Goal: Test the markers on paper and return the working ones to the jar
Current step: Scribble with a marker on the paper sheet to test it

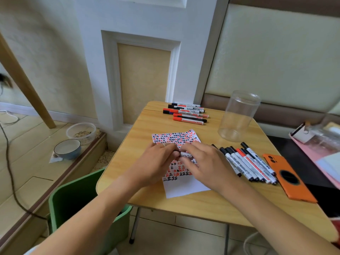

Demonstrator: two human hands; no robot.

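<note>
both hands meet over the paper (184,188) on the tabletop (147,124), and the marker (185,155) lies between them with its long axis running left to right, its white barrel showing just at the fingers of the right hand (204,162). the left hand (156,161) pinches the cap end and the right curls round the barrel, apparently to part or join the cap. the empty jar (238,116) stands well beyond the right fingers, nearer that hand.

Bare tabletop (200,129) between paper (184,188) and jar (237,116); marker row (246,164) blocks rightward.
</note>
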